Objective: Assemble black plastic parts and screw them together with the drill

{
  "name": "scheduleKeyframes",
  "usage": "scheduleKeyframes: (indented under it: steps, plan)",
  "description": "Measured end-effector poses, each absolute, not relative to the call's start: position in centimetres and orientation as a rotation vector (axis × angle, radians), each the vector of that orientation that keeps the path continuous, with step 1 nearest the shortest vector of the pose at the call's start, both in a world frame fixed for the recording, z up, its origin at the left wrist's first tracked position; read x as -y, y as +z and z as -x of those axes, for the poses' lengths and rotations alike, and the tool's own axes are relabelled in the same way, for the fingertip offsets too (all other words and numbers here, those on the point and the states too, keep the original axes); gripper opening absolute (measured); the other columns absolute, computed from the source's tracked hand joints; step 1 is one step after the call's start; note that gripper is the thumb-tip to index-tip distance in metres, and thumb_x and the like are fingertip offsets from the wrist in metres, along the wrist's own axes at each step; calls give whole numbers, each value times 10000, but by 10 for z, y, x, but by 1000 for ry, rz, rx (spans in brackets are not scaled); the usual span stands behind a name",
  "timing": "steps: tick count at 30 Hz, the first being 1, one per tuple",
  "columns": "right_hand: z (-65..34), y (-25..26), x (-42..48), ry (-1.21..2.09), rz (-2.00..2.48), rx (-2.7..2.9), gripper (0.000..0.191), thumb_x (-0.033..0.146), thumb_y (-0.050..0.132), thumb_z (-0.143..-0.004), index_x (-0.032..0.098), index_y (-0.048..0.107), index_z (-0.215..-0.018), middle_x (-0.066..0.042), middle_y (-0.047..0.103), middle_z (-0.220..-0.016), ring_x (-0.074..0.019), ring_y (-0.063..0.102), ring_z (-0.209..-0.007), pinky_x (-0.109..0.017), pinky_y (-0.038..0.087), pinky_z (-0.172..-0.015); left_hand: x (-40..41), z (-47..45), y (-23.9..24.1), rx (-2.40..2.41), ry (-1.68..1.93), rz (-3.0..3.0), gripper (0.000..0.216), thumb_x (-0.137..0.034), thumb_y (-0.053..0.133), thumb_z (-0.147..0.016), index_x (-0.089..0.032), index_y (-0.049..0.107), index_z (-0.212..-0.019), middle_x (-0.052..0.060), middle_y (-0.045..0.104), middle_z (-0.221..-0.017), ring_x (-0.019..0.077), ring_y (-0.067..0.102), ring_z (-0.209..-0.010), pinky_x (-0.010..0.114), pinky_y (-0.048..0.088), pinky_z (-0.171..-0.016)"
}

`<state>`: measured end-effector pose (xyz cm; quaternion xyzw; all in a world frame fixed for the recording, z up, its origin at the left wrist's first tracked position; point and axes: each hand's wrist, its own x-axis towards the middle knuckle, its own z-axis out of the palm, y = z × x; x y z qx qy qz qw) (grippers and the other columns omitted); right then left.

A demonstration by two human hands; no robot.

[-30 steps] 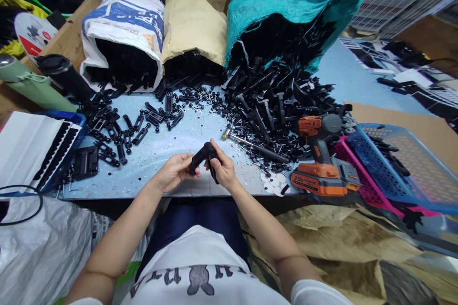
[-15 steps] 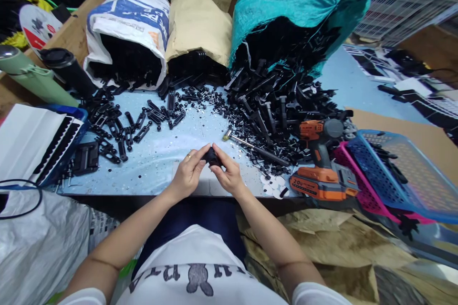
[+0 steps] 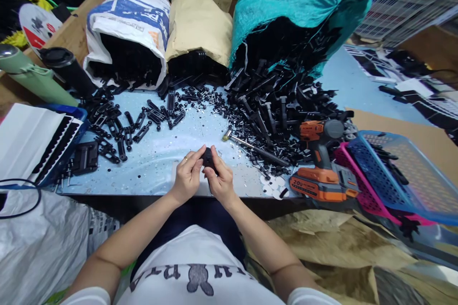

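Both hands meet over the near edge of the pale blue table (image 3: 161,152). My left hand (image 3: 189,174) and my right hand (image 3: 220,180) are closed together round a small black plastic part (image 3: 207,158), fingertips pinching it from both sides. Most of the part is hidden by the fingers. A ring shows on my left hand. A metal hammer (image 3: 250,146) lies just beyond my right hand.
A heap of black plastic parts (image 3: 275,105) spills from a teal sack (image 3: 286,5); white (image 3: 125,24) and tan (image 3: 196,19) sacks stand beside it. An orange cordless drill (image 3: 320,167) stands right, by blue and pink baskets (image 3: 393,167). Loose black links (image 3: 121,124) lie left.
The black part was held stretched out between my hands; it is now bunched up small between the fingertips, and both hands have drawn closer together and slightly toward me.
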<state>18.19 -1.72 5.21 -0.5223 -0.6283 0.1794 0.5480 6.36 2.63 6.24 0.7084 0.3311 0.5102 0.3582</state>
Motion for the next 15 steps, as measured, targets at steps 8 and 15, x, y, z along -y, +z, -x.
scheduleKeyframes:
  steps: [8,15]
  plan:
    - [-195,40,-3,872,1217,1134,562,471,432,-890,202,376,-1380,-22,605,-758,-106,524,-523,-256,503,-515,-32,-58,67,-730,791,-928,421,-483,567,-805,-145,563,-1056,43,618,-777,112,574,-604,242,464,-577]
    - [-210,34,-9,875,1166,1215,582,482,457,-878,199,377,-1380,18,571,-661,-99,529,-508,-253,502,-513,-36,-44,69,-749,525,-628,387,-438,737,-644,-90,580,-711,-15,520,-517,25,417,-410,137,279,-395]
